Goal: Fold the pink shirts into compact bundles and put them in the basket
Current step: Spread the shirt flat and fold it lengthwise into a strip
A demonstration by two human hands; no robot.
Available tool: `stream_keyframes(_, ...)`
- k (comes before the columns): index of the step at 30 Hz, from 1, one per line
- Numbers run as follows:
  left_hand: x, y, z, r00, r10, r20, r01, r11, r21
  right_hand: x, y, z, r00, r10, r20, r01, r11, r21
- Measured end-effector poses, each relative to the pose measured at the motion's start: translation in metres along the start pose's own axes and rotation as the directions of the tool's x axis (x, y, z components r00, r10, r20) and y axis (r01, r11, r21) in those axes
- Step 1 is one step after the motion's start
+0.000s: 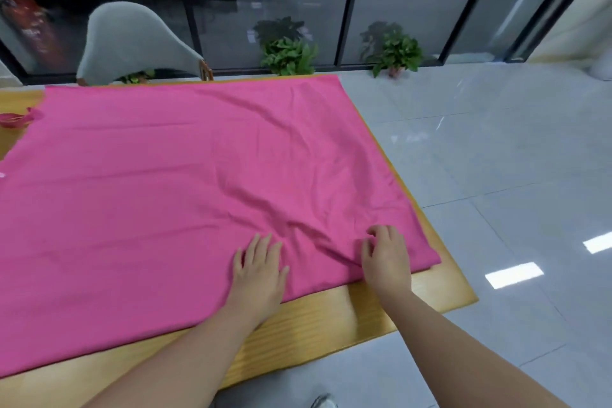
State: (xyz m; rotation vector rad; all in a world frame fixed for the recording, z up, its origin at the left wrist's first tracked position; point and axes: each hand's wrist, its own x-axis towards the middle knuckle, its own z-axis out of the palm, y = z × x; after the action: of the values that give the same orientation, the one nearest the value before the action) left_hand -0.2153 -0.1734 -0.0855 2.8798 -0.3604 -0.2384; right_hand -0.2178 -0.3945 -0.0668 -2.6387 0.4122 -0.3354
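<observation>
Hands work a pink shirt [185, 175] spread flat on the desk [331, 315] for folding. Left hand [260, 270] presses with straight fingers, anchoring cloth; right hand [385, 257] curls its fingers, pinching a fold near the hem.

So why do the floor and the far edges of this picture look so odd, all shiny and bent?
Head view: ceiling lights glare as white patches on the glossy floor tiles; the wide lens bows the window frames and table edge; the top left corner is smeared by blur, while the pink shirt and both hands stay fairly sharp.
</observation>
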Motion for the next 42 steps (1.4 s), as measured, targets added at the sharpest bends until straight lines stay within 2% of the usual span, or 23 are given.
stream_keyframes(4, 0.010, 0.018, 0.005, 0.988, -0.129, -0.082, 0.126, 0.991, -0.046, 0.018, 0.055, -0.022, 0.986, 0.166, -0.001, -0.166, 0.984, -0.070)
stream_keyframes(7, 0.008, 0.020, 0.013, 0.973, -0.124, -0.194, 0.125, 0.992, -0.004, 0.028, 0.084, -0.036, 0.963, 0.259, 0.074, -0.253, 0.964, -0.084)
stream_keyframes(12, 0.009, 0.022, 0.014, 0.971, -0.147, -0.191, 0.155, 0.988, 0.026, 0.037, 0.104, -0.054, 0.913, 0.336, 0.229, -0.362, 0.929, 0.081)
stream_keyframes(17, 0.009, 0.023, 0.014, 0.971, -0.168, -0.167, 0.177, 0.984, 0.036, 0.032, 0.109, -0.062, 0.920, 0.242, 0.310, -0.297, 0.944, 0.145)
stream_keyframes(21, 0.008, 0.022, 0.016, 0.970, -0.173, -0.172, 0.179, 0.984, 0.022, 0.034, 0.110, -0.069, 0.915, 0.191, 0.355, -0.328, 0.864, 0.382)
stream_keyframes(23, 0.008, 0.021, 0.017, 0.970, -0.163, -0.180, 0.169, 0.985, 0.019, 0.040, 0.113, -0.071, 0.912, 0.197, 0.360, -0.339, 0.856, 0.391)
stream_keyframes(27, 0.008, 0.017, 0.016, 0.974, -0.142, -0.178, 0.146, 0.989, 0.005, 0.054, 0.122, -0.075, 0.921, 0.171, 0.350, -0.255, 0.944, 0.210)
stream_keyframes(30, 0.008, 0.017, 0.015, 0.978, -0.140, -0.154, 0.143, 0.990, 0.007, 0.061, 0.121, -0.071, 0.912, 0.161, 0.378, -0.218, 0.969, 0.113)
stream_keyframes(33, 0.006, 0.014, 0.016, 0.986, -0.121, -0.116, 0.127, 0.991, 0.047, 0.066, 0.115, -0.065, 0.886, 0.259, 0.385, -0.300, 0.953, 0.050)
stream_keyframes(35, 0.001, 0.012, 0.017, 0.995, -0.045, -0.092, 0.056, 0.992, 0.115, 0.067, 0.112, -0.064, 0.846, 0.336, 0.415, -0.346, 0.937, -0.053)
stream_keyframes(37, -0.004, 0.009, 0.017, 0.998, 0.033, -0.060, -0.022, 0.984, 0.175, 0.066, 0.106, -0.063, 0.826, 0.368, 0.428, -0.328, 0.930, -0.167)
stream_keyframes(39, -0.007, 0.009, 0.016, 0.999, 0.046, 0.003, -0.046, 0.982, 0.183, 0.063, 0.098, -0.063, 0.857, 0.352, 0.377, -0.247, 0.922, -0.299)
stream_keyframes(41, -0.004, 0.012, 0.011, 1.000, 0.020, 0.012, -0.022, 0.988, 0.150, 0.059, 0.088, -0.059, 0.928, 0.211, 0.306, -0.065, 0.903, -0.424)
stream_keyframes(42, -0.001, 0.015, 0.007, 1.000, -0.002, -0.007, 0.003, 0.994, 0.111, 0.057, 0.082, -0.055, 0.954, 0.096, 0.285, 0.028, 0.915, -0.402)
